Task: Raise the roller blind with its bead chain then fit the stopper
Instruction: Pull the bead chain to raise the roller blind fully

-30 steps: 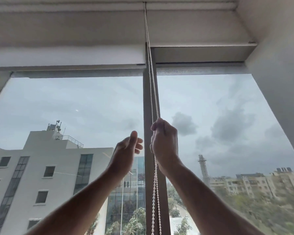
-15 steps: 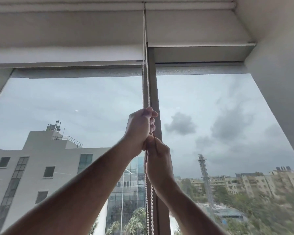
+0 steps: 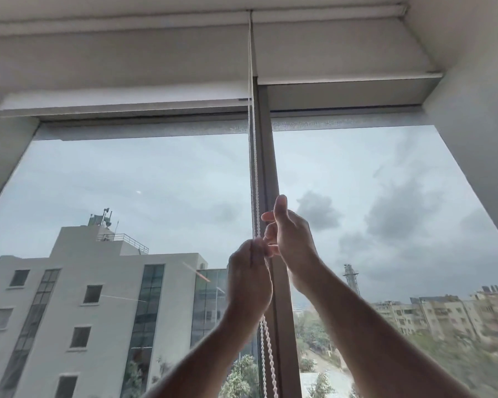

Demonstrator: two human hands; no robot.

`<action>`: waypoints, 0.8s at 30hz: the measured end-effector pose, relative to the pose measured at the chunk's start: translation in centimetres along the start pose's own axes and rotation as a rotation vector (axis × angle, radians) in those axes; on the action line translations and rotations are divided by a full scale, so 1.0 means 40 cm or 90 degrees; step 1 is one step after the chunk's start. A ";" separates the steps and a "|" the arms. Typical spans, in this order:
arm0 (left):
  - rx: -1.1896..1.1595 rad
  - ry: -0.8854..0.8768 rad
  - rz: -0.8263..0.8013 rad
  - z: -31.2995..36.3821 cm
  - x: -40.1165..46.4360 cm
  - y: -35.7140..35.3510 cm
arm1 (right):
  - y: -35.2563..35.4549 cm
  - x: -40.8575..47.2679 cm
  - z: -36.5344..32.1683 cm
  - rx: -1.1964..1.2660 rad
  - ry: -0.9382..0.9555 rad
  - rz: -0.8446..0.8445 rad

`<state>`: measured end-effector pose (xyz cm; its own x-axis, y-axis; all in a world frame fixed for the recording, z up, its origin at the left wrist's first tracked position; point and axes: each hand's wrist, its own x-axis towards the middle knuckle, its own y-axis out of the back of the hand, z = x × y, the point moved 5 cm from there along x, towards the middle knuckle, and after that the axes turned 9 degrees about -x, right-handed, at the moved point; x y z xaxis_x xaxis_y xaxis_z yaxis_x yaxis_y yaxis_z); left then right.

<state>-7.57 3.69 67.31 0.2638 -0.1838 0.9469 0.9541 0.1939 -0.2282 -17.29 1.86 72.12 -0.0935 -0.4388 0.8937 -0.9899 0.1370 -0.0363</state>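
Bead chain (image 3: 254, 179) hanging in 2 strands along the mullion (image 3: 268, 168), from 12 o'clock down past 6. Left hand (image 3: 249, 278) clenched round it; right hand (image 3: 292, 237) at its 1 o'clock, loosely curled, holding nothing clearly. Probably light, limp, slippery: best gripped on 1 strand. Blind (image 3: 121, 100) nearly raised.

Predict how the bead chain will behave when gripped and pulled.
The bead chain is probably floppy: below the left hand it hangs loose. It is likely light, being thin. Its beads should resist slipping through the fingers.
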 end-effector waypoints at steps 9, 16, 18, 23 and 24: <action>0.009 -0.006 -0.031 -0.033 -0.059 0.013 | -0.073 0.067 -0.054 0.107 -0.150 0.033; -0.006 0.062 -0.088 -0.047 -0.045 0.025 | -0.078 0.044 -0.066 0.061 -0.029 0.107; -0.059 0.091 -0.117 -0.059 -0.046 0.028 | -0.084 0.036 -0.066 0.061 0.004 0.101; -0.100 0.219 -0.080 -0.088 -0.019 0.056 | -0.071 0.003 -0.044 0.038 0.058 0.112; -0.096 0.235 -0.067 -0.095 -0.008 0.063 | -0.063 -0.002 -0.040 0.037 0.065 0.118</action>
<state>-4.71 0.58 65.59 0.1708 -0.5333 0.8285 0.9814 0.0170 -0.1914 -14.61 2.96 72.85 -0.2667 -0.3183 0.9097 -0.9614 0.1547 -0.2277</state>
